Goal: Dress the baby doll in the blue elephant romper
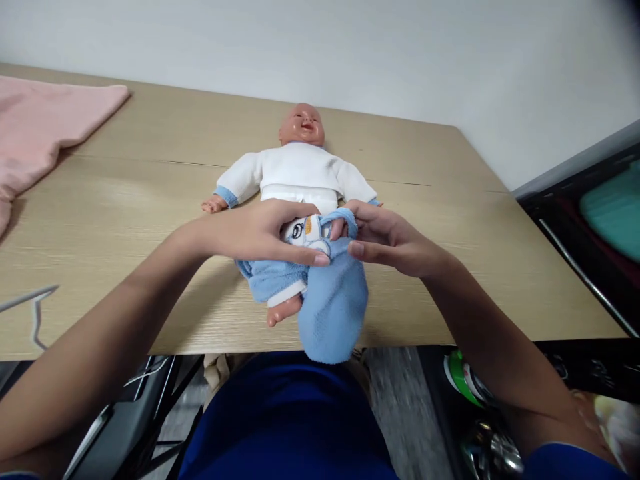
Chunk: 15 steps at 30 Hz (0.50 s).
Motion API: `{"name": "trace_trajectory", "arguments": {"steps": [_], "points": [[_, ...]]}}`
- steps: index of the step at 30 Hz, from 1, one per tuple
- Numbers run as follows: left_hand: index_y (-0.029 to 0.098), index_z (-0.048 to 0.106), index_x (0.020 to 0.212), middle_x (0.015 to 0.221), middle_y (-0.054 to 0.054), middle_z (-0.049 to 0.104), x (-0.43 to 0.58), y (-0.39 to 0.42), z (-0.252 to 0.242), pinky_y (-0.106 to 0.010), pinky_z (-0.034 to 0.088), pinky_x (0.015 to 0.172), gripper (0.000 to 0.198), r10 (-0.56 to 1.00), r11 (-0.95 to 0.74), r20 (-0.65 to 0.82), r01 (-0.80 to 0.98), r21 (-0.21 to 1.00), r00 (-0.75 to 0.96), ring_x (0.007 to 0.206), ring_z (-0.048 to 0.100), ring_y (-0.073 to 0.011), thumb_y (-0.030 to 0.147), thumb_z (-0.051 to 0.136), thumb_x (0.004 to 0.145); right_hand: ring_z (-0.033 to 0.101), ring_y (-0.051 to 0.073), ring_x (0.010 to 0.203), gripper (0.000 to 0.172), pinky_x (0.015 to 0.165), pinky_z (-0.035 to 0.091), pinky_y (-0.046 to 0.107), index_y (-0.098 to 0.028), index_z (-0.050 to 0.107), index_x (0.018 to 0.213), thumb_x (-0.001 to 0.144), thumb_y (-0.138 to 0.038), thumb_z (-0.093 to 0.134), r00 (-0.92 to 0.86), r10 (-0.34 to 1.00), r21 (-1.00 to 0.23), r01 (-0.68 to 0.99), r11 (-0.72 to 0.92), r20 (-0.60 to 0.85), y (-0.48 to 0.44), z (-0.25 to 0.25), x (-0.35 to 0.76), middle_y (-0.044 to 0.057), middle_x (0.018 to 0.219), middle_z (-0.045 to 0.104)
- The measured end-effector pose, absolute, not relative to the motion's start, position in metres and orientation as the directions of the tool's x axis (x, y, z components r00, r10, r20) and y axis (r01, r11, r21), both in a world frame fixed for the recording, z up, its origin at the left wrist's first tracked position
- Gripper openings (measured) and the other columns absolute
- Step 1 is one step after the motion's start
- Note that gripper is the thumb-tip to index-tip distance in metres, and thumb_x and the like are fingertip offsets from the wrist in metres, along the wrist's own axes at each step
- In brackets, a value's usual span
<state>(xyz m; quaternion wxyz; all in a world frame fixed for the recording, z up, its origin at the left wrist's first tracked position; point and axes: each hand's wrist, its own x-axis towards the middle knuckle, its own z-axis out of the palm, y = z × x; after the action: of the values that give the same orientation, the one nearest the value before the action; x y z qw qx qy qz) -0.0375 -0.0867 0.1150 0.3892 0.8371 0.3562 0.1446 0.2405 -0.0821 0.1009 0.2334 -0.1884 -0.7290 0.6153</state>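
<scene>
A baby doll (301, 127) lies face up on the table, wearing a white top with blue cuffs (299, 167) and light blue trousers with white hems (273, 280). Over its legs, both hands hold a light blue terry-cloth piece (334, 313) with a rounded lower end and an embroidered animal face; whether it is a bib or a hat I cannot tell. My left hand (255, 230) grips the embroidered side between thumb and fingers. Fingers of my right hand (390, 240) pass through its blue edge band, thumb against the cloth. One doll foot (284, 311) shows below.
A pink cloth (50, 127) lies at the table's far left, and a white bent rod (35, 300) is at the near left. The wooden table (450, 267) meets a wall behind. Right of it stands a dark rack with a teal item (615, 207).
</scene>
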Motion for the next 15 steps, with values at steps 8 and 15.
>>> {"name": "trace_trajectory", "arguments": {"steps": [8, 15], "points": [[0.026, 0.073, 0.101, 0.091, 0.001, 0.07, -0.026, -0.05, 0.107, -0.03, 0.055, 0.078, 0.015, 0.466, -0.4, -0.048, 0.259, 0.879, 0.884, 0.085, 0.068, -0.0198, 0.041, 0.076, 0.102, 0.069, 0.023, 0.109, 0.034, 0.094, 0.057, 0.033, -0.021, 0.078, 0.12, 0.1, -0.048, 0.084, -0.833, 0.541, -0.884, 0.336, 0.325, -0.117, -0.084, 0.1, 0.274, 0.003, 0.111, 0.076], [0.024, 0.072, 0.129, 0.13, -0.007, 0.078, -0.021, -0.052, 0.087, -0.034, 0.061, 0.101, 0.042, 0.48, -0.221, -0.14, 0.273, 0.936, 0.866, 0.119, 0.073, -0.0262, 0.058, 0.073, 0.105, 0.065, 0.015, 0.089, 0.04, 0.077, 0.053, 0.025, -0.021, 0.073, 0.119, 0.101, -0.055, 0.082, -0.728, 0.682, -0.997, -0.008, 0.079, 0.06, -0.078, 0.073, 0.272, 0.002, 0.102, 0.07]]}}
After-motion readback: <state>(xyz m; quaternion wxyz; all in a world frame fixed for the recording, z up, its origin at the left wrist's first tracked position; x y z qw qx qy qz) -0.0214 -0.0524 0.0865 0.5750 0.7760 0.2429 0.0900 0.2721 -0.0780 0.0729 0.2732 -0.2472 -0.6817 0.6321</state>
